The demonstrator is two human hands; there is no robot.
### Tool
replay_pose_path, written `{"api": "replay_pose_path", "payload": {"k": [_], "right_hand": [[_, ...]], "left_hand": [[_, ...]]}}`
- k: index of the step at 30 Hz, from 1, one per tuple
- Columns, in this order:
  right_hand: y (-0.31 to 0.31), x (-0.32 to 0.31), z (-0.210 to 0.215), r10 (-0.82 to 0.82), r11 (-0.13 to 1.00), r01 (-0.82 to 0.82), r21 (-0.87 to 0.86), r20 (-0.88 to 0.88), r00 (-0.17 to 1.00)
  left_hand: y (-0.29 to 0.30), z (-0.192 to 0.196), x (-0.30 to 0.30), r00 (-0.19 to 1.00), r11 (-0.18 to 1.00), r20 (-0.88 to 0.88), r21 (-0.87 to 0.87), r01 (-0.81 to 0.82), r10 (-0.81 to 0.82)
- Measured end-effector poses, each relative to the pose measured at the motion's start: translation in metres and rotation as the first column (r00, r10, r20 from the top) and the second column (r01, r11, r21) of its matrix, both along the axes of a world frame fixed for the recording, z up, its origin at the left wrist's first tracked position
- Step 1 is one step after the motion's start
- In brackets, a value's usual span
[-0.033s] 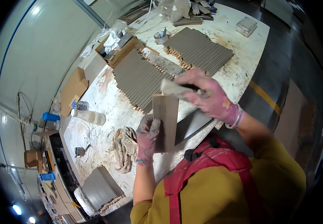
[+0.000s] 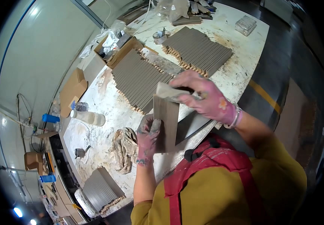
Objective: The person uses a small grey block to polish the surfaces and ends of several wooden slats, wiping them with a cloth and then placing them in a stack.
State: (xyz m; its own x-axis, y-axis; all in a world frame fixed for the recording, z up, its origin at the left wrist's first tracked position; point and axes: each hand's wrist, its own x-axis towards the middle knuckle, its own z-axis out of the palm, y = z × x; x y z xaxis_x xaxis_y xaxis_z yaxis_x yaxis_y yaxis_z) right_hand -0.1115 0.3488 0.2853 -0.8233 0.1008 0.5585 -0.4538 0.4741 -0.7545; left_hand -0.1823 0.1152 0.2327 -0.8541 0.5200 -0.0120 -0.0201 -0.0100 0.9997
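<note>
My left hand [image 2: 147, 138], in a stained pink glove, grips a grey-brown wood-look board [image 2: 165, 120] by its left edge, thumb across its face. The board stands upright over the table's near edge. My right hand [image 2: 207, 95], gloved in pink, is closed round a pale, flattish pad [image 2: 166, 92], perhaps a folded cloth. The pad lies against the board's top end; its exact kind is blurred. A crumpled, stained rag [image 2: 123, 152] lies just left of my left hand.
Rows of grey-brown strips [image 2: 139, 78] and a second batch [image 2: 197, 48] cover the white table's [image 2: 240, 75] middle and far side. More strips [image 2: 100, 191] lie at the near left. A white bottle [image 2: 89, 117], small dark pot [image 2: 80, 152] and cardboard box [image 2: 126, 50] stand on the left.
My right hand has shifted slightly left with the pale pad, across the board's top end. My left hand and the board stay nearly still.
</note>
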Motion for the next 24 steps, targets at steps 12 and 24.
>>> {"api": "replay_pose_path", "payload": {"k": [12,24], "right_hand": [[0.042,0.021,-0.034,-0.054,0.990,0.032,0.136,0.157,0.986],[0.053,0.070,-0.100,0.383,0.435,0.103,-0.894,0.288,0.877]], "left_hand": [[-0.018,0.003,-0.033,0.949,0.981,0.298,0.188,0.045,-0.101],[-0.008,-0.021,-0.054,0.953,0.960,0.268,-0.197,0.199,-0.142]]}}
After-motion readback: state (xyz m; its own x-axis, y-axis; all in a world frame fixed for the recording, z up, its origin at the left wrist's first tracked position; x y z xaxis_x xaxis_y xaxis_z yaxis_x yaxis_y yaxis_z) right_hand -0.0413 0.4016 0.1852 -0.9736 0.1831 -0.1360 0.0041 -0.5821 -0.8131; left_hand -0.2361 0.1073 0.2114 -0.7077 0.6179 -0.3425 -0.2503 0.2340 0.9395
